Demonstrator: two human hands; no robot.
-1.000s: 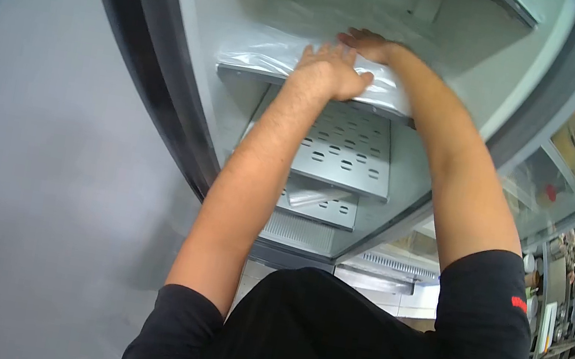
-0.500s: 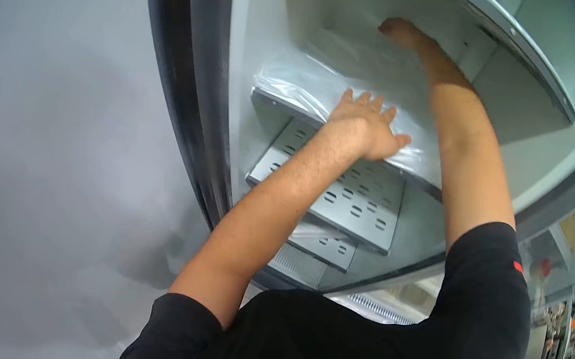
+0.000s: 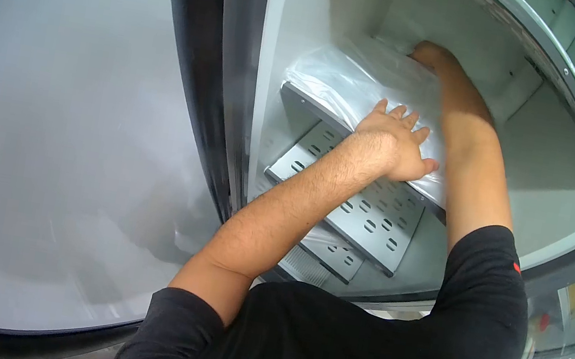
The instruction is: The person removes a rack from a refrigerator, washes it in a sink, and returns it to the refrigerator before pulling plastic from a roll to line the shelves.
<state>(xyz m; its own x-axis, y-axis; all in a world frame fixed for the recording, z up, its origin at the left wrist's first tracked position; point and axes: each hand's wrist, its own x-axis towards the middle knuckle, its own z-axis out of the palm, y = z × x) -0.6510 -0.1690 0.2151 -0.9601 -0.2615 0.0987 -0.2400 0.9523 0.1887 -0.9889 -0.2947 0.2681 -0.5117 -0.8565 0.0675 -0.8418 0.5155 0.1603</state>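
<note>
Clear plastic sheeting (image 3: 327, 73) covers a shelf inside a pale cabinet. My left hand (image 3: 397, 143) lies with fingers spread on the sheeting, near the shelf's front edge (image 3: 314, 103). Farther back, my right hand (image 3: 431, 55) reaches to the rear of the same shelf, beside the back part of the plastic. Its fingertips are hidden, so what they touch or hold cannot be made out.
Slotted metal shelves (image 3: 374, 227) sit tilted below the covered shelf. Another shelf edge (image 3: 566, 72) curves overhead at the upper right. A dark door seal (image 3: 198, 53) and a large grey door panel (image 3: 71, 123) stand on the left.
The view has shifted, so the cabinet sits farther right. My right hand has lowered toward the plastic at the back, its fingers now mostly hidden. My left hand remains spread on the sheeting.
</note>
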